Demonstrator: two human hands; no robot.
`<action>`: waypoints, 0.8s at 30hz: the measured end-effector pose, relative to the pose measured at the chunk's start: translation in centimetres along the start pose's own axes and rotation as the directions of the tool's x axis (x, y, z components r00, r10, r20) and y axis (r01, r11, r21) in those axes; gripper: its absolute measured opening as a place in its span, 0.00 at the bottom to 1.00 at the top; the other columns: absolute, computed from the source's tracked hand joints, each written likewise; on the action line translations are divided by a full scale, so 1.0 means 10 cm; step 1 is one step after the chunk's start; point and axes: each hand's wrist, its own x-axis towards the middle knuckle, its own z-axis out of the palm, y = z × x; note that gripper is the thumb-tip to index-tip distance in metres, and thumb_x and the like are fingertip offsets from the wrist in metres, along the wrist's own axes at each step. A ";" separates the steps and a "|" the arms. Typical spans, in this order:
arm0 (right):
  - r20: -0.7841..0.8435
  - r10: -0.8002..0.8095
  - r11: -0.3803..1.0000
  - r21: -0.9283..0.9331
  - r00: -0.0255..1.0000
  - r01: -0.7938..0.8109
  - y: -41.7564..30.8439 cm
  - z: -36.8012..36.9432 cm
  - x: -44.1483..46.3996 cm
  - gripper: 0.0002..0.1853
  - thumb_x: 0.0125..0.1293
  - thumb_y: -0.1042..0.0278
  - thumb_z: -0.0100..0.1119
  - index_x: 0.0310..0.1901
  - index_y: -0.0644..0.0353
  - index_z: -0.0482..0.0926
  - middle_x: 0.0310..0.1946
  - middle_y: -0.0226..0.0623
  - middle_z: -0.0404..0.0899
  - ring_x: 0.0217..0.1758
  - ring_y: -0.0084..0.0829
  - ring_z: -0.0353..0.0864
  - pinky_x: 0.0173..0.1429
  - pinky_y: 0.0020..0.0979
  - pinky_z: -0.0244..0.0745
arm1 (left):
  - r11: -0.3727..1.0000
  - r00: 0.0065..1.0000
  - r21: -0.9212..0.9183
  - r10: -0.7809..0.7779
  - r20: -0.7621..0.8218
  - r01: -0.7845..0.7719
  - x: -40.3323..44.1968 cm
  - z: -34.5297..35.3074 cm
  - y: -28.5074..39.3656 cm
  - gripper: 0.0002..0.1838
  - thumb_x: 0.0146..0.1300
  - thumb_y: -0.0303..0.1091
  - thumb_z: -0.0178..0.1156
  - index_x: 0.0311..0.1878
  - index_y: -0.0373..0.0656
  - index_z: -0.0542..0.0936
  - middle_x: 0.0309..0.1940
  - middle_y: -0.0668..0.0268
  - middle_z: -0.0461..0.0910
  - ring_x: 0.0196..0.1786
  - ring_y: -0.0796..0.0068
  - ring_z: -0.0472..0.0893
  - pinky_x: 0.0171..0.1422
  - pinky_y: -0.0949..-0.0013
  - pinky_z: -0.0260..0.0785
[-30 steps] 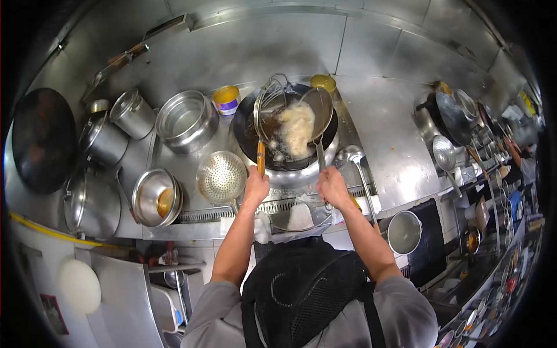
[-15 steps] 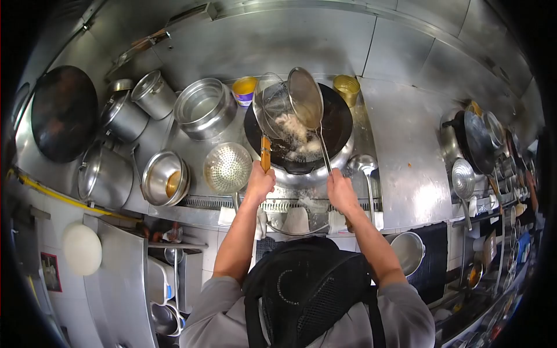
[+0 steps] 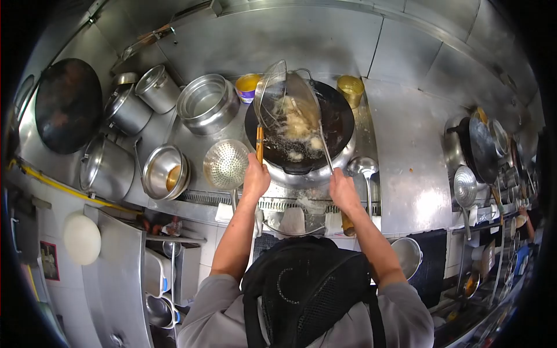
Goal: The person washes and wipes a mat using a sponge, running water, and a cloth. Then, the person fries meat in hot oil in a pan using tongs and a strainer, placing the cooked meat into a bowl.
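My left hand [image 3: 256, 178] is wrapped round the wooden handle of a wire-mesh strainer [image 3: 271, 87]. The strainer stands tilted over the left side of a black wok [image 3: 341, 124]. In my right hand [image 3: 343, 190] is the long metal shaft of a round fine-mesh skimmer [image 3: 308, 95], whose wooden end shows below the wrist. Between the two tools, pale battered pieces [image 3: 298, 124] lie in bubbling dark oil. I cannot make out what the pieces are. Parts of the food are hidden by the mesh.
A perforated ladle [image 3: 226, 164] rests left of the wok, and a plain ladle [image 3: 364, 166] to its right. Metal bowls [image 3: 164, 174] and pots [image 3: 207, 107] stand on the left. Two tins, one purple and yellow [image 3: 248, 86], one gold [image 3: 350, 90], flank the wok.
Both tools have tipped and come down toward the oil. The pale pieces look more golden and spread out, with more bubbling round them. Both hands keep their grip.
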 end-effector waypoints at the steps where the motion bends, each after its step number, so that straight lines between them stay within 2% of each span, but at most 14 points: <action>1: -0.040 0.020 0.999 0.036 0.999 -0.019 0.00 -0.03 -0.01 0.08 0.69 0.68 0.50 0.42 0.64 0.70 0.26 0.66 0.77 0.34 0.68 0.77 0.40 0.61 0.70 | 0.998 1.000 0.057 -0.009 -0.008 0.010 0.01 -0.01 0.00 0.15 0.64 0.25 0.52 0.51 0.33 0.61 0.34 0.33 0.78 0.40 0.29 0.77 0.47 0.37 0.66; 8: -0.126 0.122 0.992 0.024 0.984 -0.120 0.23 -0.26 0.02 0.07 0.69 0.69 0.49 0.43 0.64 0.70 0.29 0.69 0.77 0.34 0.70 0.75 0.38 0.62 0.70 | 0.983 0.998 0.183 0.022 -0.058 -0.011 0.01 0.08 -0.13 0.15 0.62 0.23 0.52 0.49 0.33 0.60 0.33 0.35 0.78 0.38 0.30 0.77 0.45 0.36 0.66; 9: -0.221 -0.037 0.998 -0.048 0.975 0.027 0.26 -0.22 0.02 0.07 0.70 0.69 0.48 0.42 0.65 0.71 0.25 0.60 0.79 0.23 0.59 0.79 0.26 0.54 0.72 | 0.983 0.999 0.183 0.000 -0.047 0.008 0.02 0.12 -0.17 0.15 0.62 0.23 0.52 0.49 0.34 0.60 0.34 0.35 0.78 0.39 0.30 0.77 0.45 0.36 0.66; 10: -0.219 -0.046 0.998 -0.052 0.975 0.035 0.29 -0.19 0.04 0.07 0.70 0.69 0.48 0.42 0.65 0.71 0.25 0.60 0.79 0.23 0.59 0.79 0.26 0.54 0.72 | 0.983 0.999 0.184 -0.023 -0.037 0.029 0.03 0.16 -0.21 0.15 0.62 0.24 0.53 0.49 0.34 0.61 0.34 0.35 0.78 0.40 0.30 0.78 0.46 0.36 0.67; 11: -0.055 0.156 0.958 0.252 0.986 -0.137 0.32 -0.15 0.04 0.08 0.71 0.69 0.48 0.41 0.65 0.71 0.23 0.52 0.78 0.19 0.47 0.77 0.22 0.47 0.71 | 0.983 0.999 0.180 -0.027 -0.043 0.034 0.04 0.21 -0.25 0.15 0.62 0.24 0.53 0.49 0.34 0.61 0.34 0.35 0.78 0.40 0.30 0.78 0.46 0.36 0.67; 12: 0.162 0.298 0.800 0.496 0.941 -0.338 0.25 -0.14 0.04 0.08 0.71 0.68 0.48 0.41 0.65 0.71 0.20 0.44 0.77 0.15 0.35 0.76 0.18 0.39 0.70 | 0.985 0.996 0.144 -0.091 -0.004 0.091 0.04 0.25 -0.23 0.15 0.62 0.25 0.53 0.49 0.34 0.61 0.35 0.35 0.78 0.41 0.30 0.78 0.46 0.37 0.67; 13: 0.217 0.313 0.710 0.594 0.925 -0.379 0.18 -0.13 0.07 0.08 0.71 0.69 0.48 0.42 0.66 0.71 0.19 0.32 0.72 0.14 0.19 0.68 0.15 0.27 0.65 | 0.983 0.987 0.112 -0.153 0.038 0.148 0.03 0.29 -0.20 0.15 0.63 0.26 0.53 0.49 0.34 0.61 0.36 0.36 0.79 0.41 0.30 0.78 0.47 0.37 0.67; 14: 0.219 0.310 0.711 0.592 0.925 -0.379 0.12 -0.12 0.07 0.08 0.71 0.69 0.48 0.42 0.66 0.71 0.19 0.32 0.72 0.14 0.19 0.68 0.15 0.27 0.65 | 0.982 0.987 0.111 -0.156 0.035 0.151 0.03 0.33 -0.18 0.15 0.63 0.26 0.53 0.49 0.34 0.61 0.36 0.36 0.79 0.41 0.30 0.78 0.47 0.37 0.67; 16: 0.330 0.298 0.526 0.726 0.896 -0.442 0.05 -0.11 0.10 0.09 0.71 0.69 0.49 0.44 0.67 0.70 0.19 0.33 0.72 0.13 0.21 0.68 0.15 0.29 0.65 | 0.977 0.973 -0.046 -0.202 0.110 0.208 0.02 0.36 -0.10 0.15 0.63 0.27 0.54 0.49 0.35 0.61 0.37 0.34 0.78 0.44 0.30 0.77 0.49 0.38 0.66; 17: 0.324 0.276 0.558 0.713 0.905 -0.425 0.06 -0.08 0.10 0.10 0.71 0.68 0.49 0.46 0.67 0.70 0.19 0.33 0.72 0.13 0.21 0.67 0.15 0.28 0.64 | 0.976 0.973 -0.047 -0.205 0.105 0.211 0.02 0.39 -0.07 0.15 0.63 0.27 0.54 0.49 0.35 0.61 0.37 0.34 0.78 0.44 0.30 0.77 0.49 0.38 0.66; 20: 0.305 0.254 0.653 0.646 0.918 -0.396 -0.15 -0.20 0.03 0.10 0.71 0.68 0.48 0.46 0.67 0.70 0.19 0.30 0.70 0.13 0.18 0.65 0.15 0.26 0.63 | 0.630 0.875 -0.615 -0.266 0.404 0.475 0.03 0.47 -0.02 0.10 0.64 0.24 0.52 0.46 0.38 0.63 0.24 0.65 0.70 0.20 0.79 0.69 0.20 0.71 0.61; 21: 0.318 0.264 0.682 0.606 0.910 -0.410 -0.12 -0.19 0.03 0.11 0.71 0.67 0.50 0.46 0.67 0.71 0.19 0.41 0.76 0.14 0.32 0.74 0.18 0.36 0.69 | 0.575 0.861 -0.644 -0.284 0.422 0.505 0.00 0.37 0.17 0.10 0.63 0.21 0.53 0.44 0.38 0.64 0.24 0.69 0.68 0.19 0.81 0.65 0.20 0.73 0.57; 22: 0.322 0.260 0.682 0.606 0.910 -0.409 -0.06 -0.17 0.05 0.11 0.71 0.67 0.50 0.46 0.67 0.71 0.19 0.41 0.76 0.14 0.32 0.74 0.18 0.36 0.69 | 0.574 0.862 -0.645 -0.288 0.418 0.504 0.01 0.34 0.16 0.10 0.63 0.21 0.53 0.44 0.38 0.64 0.24 0.69 0.68 0.19 0.81 0.65 0.20 0.73 0.57; 24: 0.048 0.048 0.972 0.226 0.998 -0.058 -0.03 -0.19 0.06 0.11 0.70 0.66 0.51 0.45 0.67 0.73 0.24 0.56 0.79 0.23 0.53 0.80 0.28 0.47 0.73 | 0.360 0.817 -0.734 -0.229 0.529 0.576 0.02 0.26 0.18 0.08 0.62 0.20 0.53 0.41 0.38 0.65 0.25 0.66 0.69 0.20 0.81 0.66 0.20 0.73 0.57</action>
